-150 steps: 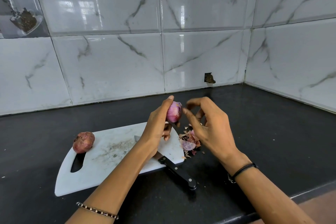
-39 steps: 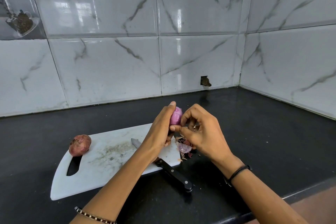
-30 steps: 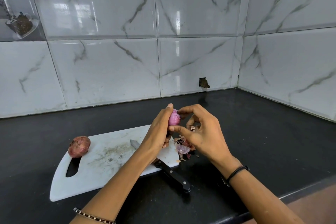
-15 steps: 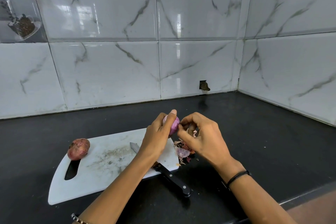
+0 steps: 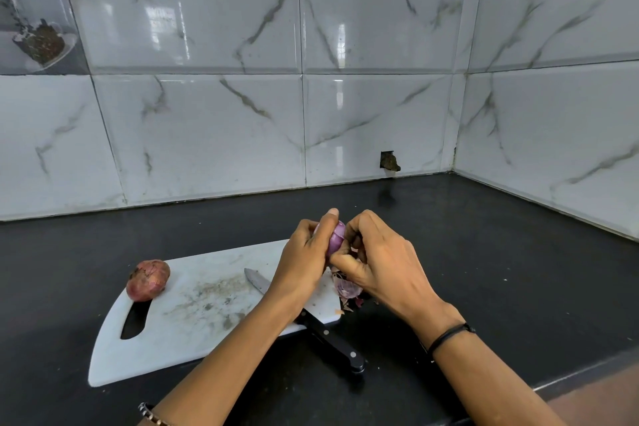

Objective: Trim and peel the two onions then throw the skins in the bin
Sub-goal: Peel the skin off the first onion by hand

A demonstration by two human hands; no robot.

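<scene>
**onionwatch:** where's each onion at in this shot?

**peel_guy:** the purple onion [image 5: 337, 239] is up in the air between both hands, over the right end of the white cutting board [image 5: 193, 332]; shiny purple flesh showing; the left hand [image 5: 304, 263] has its grip wrapped round it, thumb up over the top; the right hand [image 5: 380, 263] has a closed grip too, fingertips pinching at the onion's right side; can't tell if that's a bit of skin or the bulb itself

**onionwatch:** and the second one?

**peel_guy:** the other onion [image 5: 148, 279] sits on the board's left end, just above the handle slot; dry reddish-brown skin all on; well apart from the hands

**onionwatch:** knife? skins?

**peel_guy:** knife [image 5: 333, 342] lies diagonal on the board, blade tip toward the middle, black handle sticking off the near edge over the black surface [image 5: 501, 252]; its middle is hidden under the left wrist; loose skins [image 5: 347, 290] are piled at the board's right edge, right below the right hand; marble-look tiles [image 5: 207, 135] behind; a band on each wrist
</scene>
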